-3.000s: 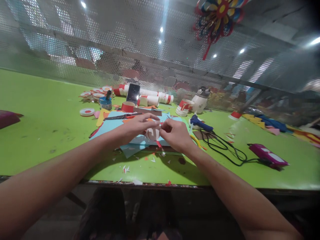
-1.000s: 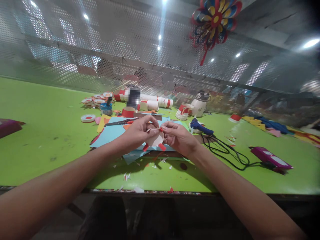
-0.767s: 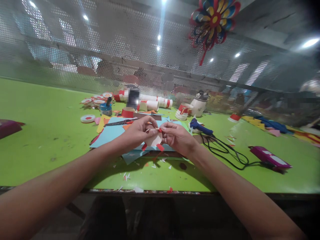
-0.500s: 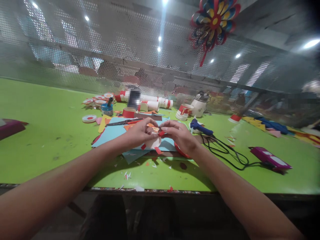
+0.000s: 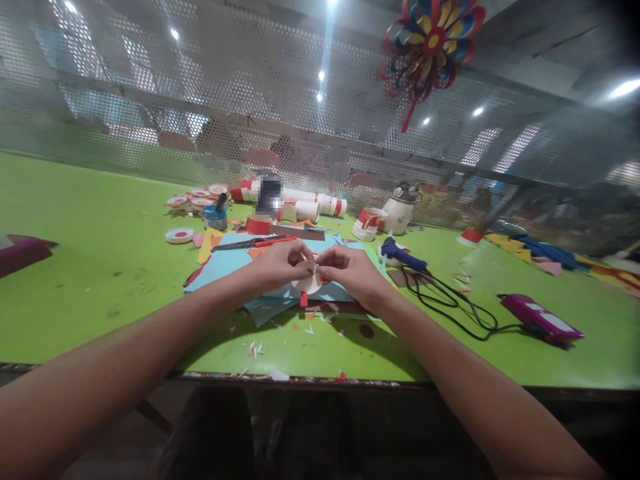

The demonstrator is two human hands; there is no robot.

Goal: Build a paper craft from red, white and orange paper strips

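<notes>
Between my hands is a small white paper disc (image 5: 307, 283) with red paper tabs at its edge, one pointing down toward me. The thumb and fingers of my left hand (image 5: 286, 260) pinch it from the left. My right hand (image 5: 349, 269) pinches its right side, the fingertips almost meeting those of the left. Part of the disc is hidden behind the fingers. Beneath lies a stack of light blue paper (image 5: 220, 270). Scissors (image 5: 250, 244) with a red handle rest on the paper just beyond my left hand.
On the right lies a blue glue gun (image 5: 404, 256), its black cord running to a purple box (image 5: 543, 317). Paper cups (image 5: 369, 223), a white jug (image 5: 400, 208), a blue bottle (image 5: 215, 217) and decorated discs (image 5: 200, 195) stand farther back. Paper scraps (image 5: 257, 349) litter the front.
The white disc has turned in my fingers, so a red tab now points down. My right hand has shifted slightly and pinches closer to the left fingertips.
</notes>
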